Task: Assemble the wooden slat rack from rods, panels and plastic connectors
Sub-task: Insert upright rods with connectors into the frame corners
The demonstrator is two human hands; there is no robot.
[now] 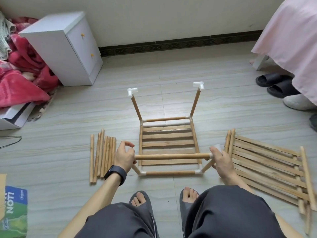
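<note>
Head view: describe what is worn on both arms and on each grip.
The left arm and right arm show no sleeves. The left wrist carries a black smartwatch with a rectangular face and a wide dark band. The left grip and right grip wear no gloves, and no rings show.

Wrist of left hand: black smartwatch with a black band and dark rectangular face. Both legs in loose dark grey trousers, with a thin pale line down the left leg's inner side. Feet in dark grey open-toe slides, left slide and right slide, toes showing.
</note>
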